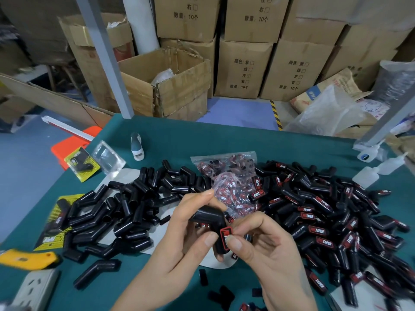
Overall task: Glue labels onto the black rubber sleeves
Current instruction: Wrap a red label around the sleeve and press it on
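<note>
At the far left edge of the green table point(224, 140) lie a yellow knife point(27, 259) and a white power strip point(36, 288). Next comes a heap of plain sleeves point(125, 209), bare of labels. The left hand point(179, 239) rises from below, palm turned right, fingers curled round a bent sleeve point(208, 217): forefinger over its upper limb, thumb pressed on the lower one. The sleeve's upper limb runs up-left; past the elbow its lower limb points down, long axis near upright. On that lower limb sits a red-edged label point(225, 235), long side along the limb. The right hand point(269, 250) comes in from the lower right, thumb and forefinger pinching the label against the sleeve, other fingers loosely curled. Behind lies a bag of labels point(229, 176). To the right spreads a heap of labelled sleeves point(332, 225).
</note>
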`<state>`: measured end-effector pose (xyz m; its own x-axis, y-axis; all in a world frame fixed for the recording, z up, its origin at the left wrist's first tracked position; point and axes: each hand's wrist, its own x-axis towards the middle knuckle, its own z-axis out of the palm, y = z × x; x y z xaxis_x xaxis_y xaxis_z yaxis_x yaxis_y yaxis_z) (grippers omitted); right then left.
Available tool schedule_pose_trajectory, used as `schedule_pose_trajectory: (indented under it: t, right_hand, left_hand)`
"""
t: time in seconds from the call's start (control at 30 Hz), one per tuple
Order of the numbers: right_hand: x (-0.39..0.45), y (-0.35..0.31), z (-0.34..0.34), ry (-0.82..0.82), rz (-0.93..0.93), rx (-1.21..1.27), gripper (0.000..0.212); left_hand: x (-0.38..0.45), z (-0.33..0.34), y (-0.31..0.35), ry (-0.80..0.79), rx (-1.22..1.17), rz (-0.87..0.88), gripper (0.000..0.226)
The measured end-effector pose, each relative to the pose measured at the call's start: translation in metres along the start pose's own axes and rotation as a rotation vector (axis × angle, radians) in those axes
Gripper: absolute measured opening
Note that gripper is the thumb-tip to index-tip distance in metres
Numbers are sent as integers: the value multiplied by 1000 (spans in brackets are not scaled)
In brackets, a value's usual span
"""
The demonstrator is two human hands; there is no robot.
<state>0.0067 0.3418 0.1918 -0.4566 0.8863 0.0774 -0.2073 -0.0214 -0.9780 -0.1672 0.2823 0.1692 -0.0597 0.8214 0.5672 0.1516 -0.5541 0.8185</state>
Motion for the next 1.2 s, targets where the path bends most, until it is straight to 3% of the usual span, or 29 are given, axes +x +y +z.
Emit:
schedule_pose_trajectory:
  t: [0.7,0.93,1.2]
  right_hand:
    - [-3,-6,4,8,-10,1,43]
    - [-2,-8,6,10,-20,15,42]
    - [-1,-8,7,44,-58,32,41]
  left_hand:
    - [2,4,0,5,12,22,53]
    - [0,8,-2,47,86,39,50]
    - [3,13,-1,105,7,48,51]
